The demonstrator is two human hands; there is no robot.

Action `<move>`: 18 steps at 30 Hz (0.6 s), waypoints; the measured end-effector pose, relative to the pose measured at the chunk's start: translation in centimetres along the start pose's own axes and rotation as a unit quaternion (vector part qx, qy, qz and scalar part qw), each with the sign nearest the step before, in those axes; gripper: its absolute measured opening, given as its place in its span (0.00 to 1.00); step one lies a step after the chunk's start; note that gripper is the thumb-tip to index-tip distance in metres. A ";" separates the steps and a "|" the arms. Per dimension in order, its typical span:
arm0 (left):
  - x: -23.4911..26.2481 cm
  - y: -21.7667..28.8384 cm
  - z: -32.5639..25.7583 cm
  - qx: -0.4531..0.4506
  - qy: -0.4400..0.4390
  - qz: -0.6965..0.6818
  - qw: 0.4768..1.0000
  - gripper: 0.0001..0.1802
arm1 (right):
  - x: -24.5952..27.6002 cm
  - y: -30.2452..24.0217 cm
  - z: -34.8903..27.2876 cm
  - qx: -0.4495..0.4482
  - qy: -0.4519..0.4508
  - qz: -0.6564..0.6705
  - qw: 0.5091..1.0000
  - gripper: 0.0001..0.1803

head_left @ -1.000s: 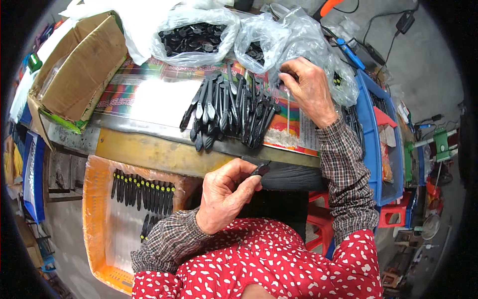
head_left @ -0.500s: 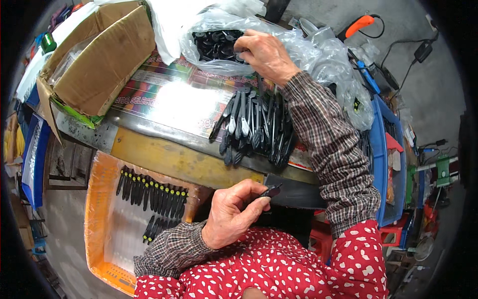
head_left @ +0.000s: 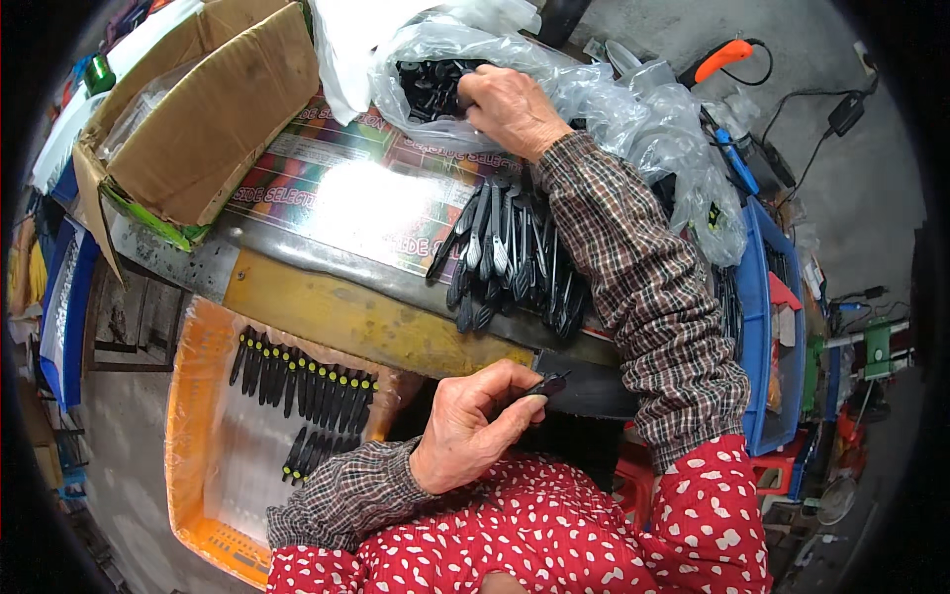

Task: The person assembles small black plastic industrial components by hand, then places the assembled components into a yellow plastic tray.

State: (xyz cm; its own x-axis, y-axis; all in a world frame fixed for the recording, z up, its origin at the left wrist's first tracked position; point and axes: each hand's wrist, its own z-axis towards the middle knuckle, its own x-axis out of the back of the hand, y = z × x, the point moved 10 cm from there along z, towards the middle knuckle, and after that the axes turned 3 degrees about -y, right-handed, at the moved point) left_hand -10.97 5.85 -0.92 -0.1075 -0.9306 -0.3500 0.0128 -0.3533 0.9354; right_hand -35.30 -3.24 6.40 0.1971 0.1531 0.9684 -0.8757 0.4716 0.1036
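Left hand (head_left: 470, 428): fingers pinch a small dark piece (head_left: 549, 383) near the desk's (head_left: 366, 322) front edge, its tip jutting out, presumably to keep that end accessible.
Right hand (head_left: 515, 107): at the open mouth of a clear bag (head_left: 450, 40) of black parts (head_left: 426, 91); fingertips hidden, grip cannot be told.
Black handles (head_left: 495, 247): bunched on the desk, likely for easy reach.
Orange basket (head_left: 186, 436): yellow-dotted pieces (head_left: 307, 376) lie in rows, apparently for order.
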 end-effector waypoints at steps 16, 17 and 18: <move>0.2 1.3 -0.9 0.009 0.059 -0.086 0.994 0.05 | 8.6 -2.3 -17.3 -0.156 0.053 0.569 0.805 0.10; 0.3 1.3 -0.7 -0.003 0.061 -0.108 0.992 0.05 | 8.5 -2.8 -18.8 -0.181 0.038 0.594 0.783 0.10; 0.3 1.7 -0.8 -0.017 0.064 -0.111 0.992 0.05 | 7.8 -3.2 -20.2 -0.196 0.041 0.634 0.747 0.10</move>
State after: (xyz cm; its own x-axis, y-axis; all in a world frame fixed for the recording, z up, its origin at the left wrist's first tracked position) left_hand -10.19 4.93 0.54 0.0148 -0.8328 -0.5534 0.0364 -0.5526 0.8326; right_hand -22.06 14.01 9.00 -0.6409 0.7379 0.2117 -0.1873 0.1171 -0.9753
